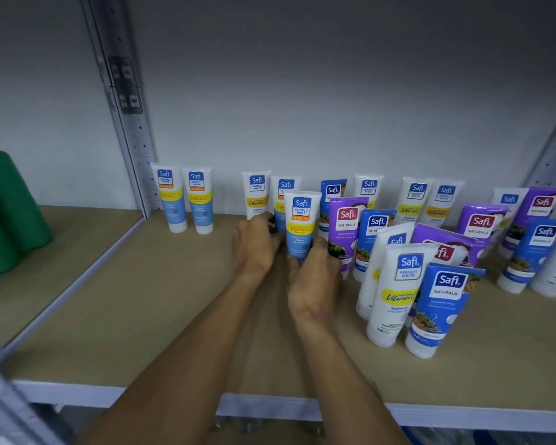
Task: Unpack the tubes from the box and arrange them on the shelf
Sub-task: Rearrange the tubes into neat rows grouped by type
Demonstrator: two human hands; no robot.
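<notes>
A white and blue tube with an orange band (300, 224) stands upright on the wooden shelf (161, 316), cap down. My left hand (256, 244) grips its lower left side and my right hand (315, 274) grips its lower right side. Two matching blue tubes (188, 200) stand at the back left by the upright post. Several white, blue and purple tubes (430, 284) stand crowded on the right half of the shelf, some leaning. The box is out of view.
A green plastic container (10, 216) sits on the neighbouring shelf to the left. A grey metal post (126, 101) divides the two shelves. The shelf's white front edge (270, 403) runs below my forearms.
</notes>
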